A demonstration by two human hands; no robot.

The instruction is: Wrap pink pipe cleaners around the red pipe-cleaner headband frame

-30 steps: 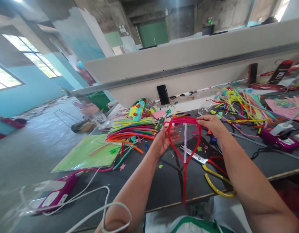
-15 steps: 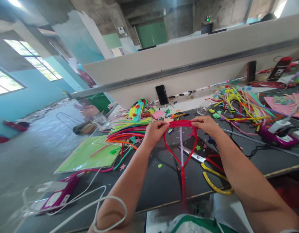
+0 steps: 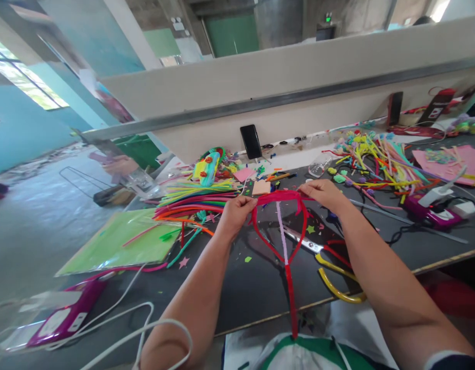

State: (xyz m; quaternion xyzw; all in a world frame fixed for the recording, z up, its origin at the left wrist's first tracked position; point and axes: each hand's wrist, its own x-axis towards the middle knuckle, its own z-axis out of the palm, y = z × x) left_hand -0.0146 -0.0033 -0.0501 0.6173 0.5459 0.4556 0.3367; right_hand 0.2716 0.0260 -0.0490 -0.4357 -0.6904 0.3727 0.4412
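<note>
A red pipe-cleaner frame [image 3: 288, 288] with a lilac middle strip hangs between my hands, its long red stem pointing down toward me. My left hand [image 3: 237, 213] pinches the left end of its thick red top band. At the right end of the band, my right hand [image 3: 321, 195] is closed in a pinch on a thin red strand. Below the right hand, scissors [image 3: 337, 293] with red and yellow handles lie on the dark table [image 3: 256, 293], partly behind my right forearm.
Bundled pipe cleaners [image 3: 194, 198] and a green sheet pack [image 3: 117, 241] lie left. A phone [image 3: 251, 142] leans on the divider. More pipe cleaners [image 3: 383, 164] and a purple power strip [image 3: 433, 213] are at right. White cables loop near my left forearm.
The view has shifted, so the table things sit further left. My right hand has slid outward along the band's right end, now with a thin red strand showing at its fingertips.
</note>
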